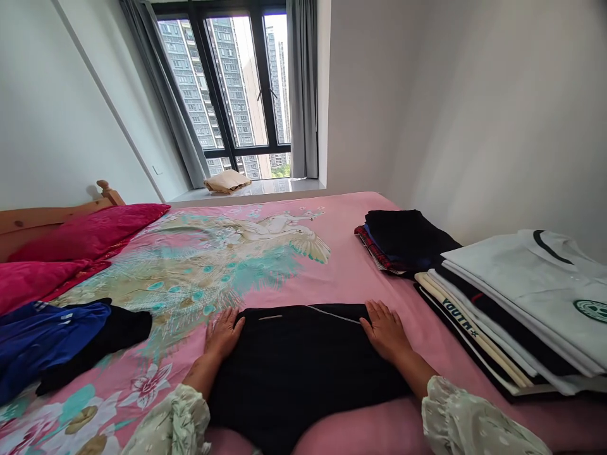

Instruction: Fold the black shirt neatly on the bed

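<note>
Pink floral bed point(332, 265) carries a folded black garment point(298, 366). Left hand point(222, 333) and right hand point(386, 330) lie flat, fingers spread, grasping nothing, on its side edges. Bare sheet stretches beyond toward the window point(232, 88).

Both forearms reach forward, well apart. The left hand point(222, 333) and right hand point(385, 330) lie palm-down, fingers spread, apparently pressing flat, gripping nothing.

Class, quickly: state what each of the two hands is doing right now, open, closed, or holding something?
Left hand: open, flat on the left edge of the black garment, gripping nothing.
Right hand: open, flat on the garment's right edge, gripping nothing.
</note>
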Available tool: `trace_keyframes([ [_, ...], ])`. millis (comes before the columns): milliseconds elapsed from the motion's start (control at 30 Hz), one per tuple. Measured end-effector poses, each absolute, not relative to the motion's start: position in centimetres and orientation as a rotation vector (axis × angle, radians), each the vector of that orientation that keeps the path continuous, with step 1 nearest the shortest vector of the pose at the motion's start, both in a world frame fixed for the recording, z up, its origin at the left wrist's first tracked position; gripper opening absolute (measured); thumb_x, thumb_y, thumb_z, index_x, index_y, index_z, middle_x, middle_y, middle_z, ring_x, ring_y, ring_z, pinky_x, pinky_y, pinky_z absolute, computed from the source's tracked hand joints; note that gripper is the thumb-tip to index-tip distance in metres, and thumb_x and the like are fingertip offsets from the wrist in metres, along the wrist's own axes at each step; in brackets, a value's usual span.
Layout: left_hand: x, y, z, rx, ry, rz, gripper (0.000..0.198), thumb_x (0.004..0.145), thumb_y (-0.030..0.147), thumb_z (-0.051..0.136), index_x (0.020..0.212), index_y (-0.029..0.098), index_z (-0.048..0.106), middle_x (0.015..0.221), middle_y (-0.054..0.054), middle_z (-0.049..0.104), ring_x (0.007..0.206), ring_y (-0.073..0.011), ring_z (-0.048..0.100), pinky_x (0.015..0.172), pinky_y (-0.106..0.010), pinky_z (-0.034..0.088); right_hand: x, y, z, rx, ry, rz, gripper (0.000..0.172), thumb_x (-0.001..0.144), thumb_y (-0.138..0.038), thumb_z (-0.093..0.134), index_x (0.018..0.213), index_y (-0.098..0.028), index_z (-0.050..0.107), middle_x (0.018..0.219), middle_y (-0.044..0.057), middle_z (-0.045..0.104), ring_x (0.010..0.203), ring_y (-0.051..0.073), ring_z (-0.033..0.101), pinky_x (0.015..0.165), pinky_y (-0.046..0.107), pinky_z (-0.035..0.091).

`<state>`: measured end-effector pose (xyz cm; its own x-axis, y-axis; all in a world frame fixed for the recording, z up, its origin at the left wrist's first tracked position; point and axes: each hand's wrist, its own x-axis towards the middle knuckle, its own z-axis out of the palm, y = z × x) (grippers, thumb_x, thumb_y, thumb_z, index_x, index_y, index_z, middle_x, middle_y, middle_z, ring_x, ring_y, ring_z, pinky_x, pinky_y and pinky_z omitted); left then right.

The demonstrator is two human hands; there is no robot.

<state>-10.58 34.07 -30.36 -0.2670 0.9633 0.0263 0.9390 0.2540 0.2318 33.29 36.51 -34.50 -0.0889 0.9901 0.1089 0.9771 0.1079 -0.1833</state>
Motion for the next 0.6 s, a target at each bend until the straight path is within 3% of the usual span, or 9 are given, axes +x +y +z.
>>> trace_keyframes([
  [200, -7.6, 33.2, -29.0, 1.831, 2.448, 0.468, 0.054, 0.093, 0.041, 0.029, 0.138, 0.013, 0.039, 0.145, -0.017, 0.04, 0.137, -0.0295, 0.03, 0.11, -0.055, 0.023, 33.2, 36.5, -34.5, -1.99, -2.176, 0.079, 0.06, 0.093, -0.047, 0.024, 0.142, -0.014, 0.033, 0.15, 0.008, 0.033, 0.139, 0.025, 0.021, 0.112, 0.049, 0.015],
  [267, -4.0, 32.0, -28.2, 2.012, 2.296, 0.486, 0.048, 0.092, 0.038, 0.034, 0.134, 0.019, 0.044, 0.146, -0.009, 0.041, 0.139, -0.0233, 0.027, 0.114, -0.046, 0.021, 33.2, 36.5, -34.6, -1.997, -2.179, 0.065, 0.059, 0.093, -0.047, 0.024, 0.142, -0.014, 0.033, 0.149, 0.007, 0.033, 0.139, 0.024, 0.022, 0.112, 0.049, 0.016],
  [333, 0.1, 30.3, -27.6, 2.269, 1.984, 0.462, 0.04, 0.092, 0.038, 0.038, 0.13, 0.033, 0.048, 0.145, 0.003, 0.043, 0.137, -0.0153, 0.031, 0.116, -0.038, 0.02, 33.2, 36.5, -34.6, -2.002, -2.179, 0.042, 0.059, 0.093, -0.046, 0.024, 0.142, -0.014, 0.033, 0.149, 0.007, 0.034, 0.139, 0.024, 0.022, 0.112, 0.049, 0.017],
  [400, 3.3, 28.7, -27.5, 2.553, 1.544, 0.389, 0.043, 0.092, 0.04, 0.037, 0.135, 0.034, 0.043, 0.148, 0.001, 0.037, 0.139, -0.0181, 0.027, 0.116, -0.046, 0.015, 33.2, 36.4, -34.5, -2.007, -2.18, 0.03, 0.059, 0.093, -0.046, 0.024, 0.142, -0.014, 0.034, 0.149, 0.007, 0.034, 0.138, 0.025, 0.023, 0.111, 0.05, 0.018],
  [467, 4.3, 27.8, -28.0, 2.625, 1.383, 0.287, 0.048, 0.092, 0.045, 0.036, 0.139, 0.034, 0.036, 0.151, -0.002, 0.031, 0.14, -0.0217, 0.024, 0.115, -0.054, 0.01, 33.3, 36.4, -34.5, -2.008, -2.184, 0.027, 0.059, 0.093, -0.047, 0.023, 0.142, -0.015, 0.034, 0.149, 0.006, 0.034, 0.138, 0.024, 0.024, 0.111, 0.049, 0.019],
  [600, -1.1, 28.0, -29.6, 2.38, 1.796, 0.097, 0.058, 0.09, 0.055, 0.035, 0.143, 0.034, 0.026, 0.154, -0.002, 0.023, 0.141, -0.0246, 0.02, 0.113, -0.058, 0.007, 33.4, 36.5, -34.6, -1.997, -2.194, 0.012, 0.059, 0.093, -0.048, 0.023, 0.141, -0.015, 0.035, 0.148, 0.006, 0.035, 0.138, 0.024, 0.024, 0.111, 0.049, 0.02],
])
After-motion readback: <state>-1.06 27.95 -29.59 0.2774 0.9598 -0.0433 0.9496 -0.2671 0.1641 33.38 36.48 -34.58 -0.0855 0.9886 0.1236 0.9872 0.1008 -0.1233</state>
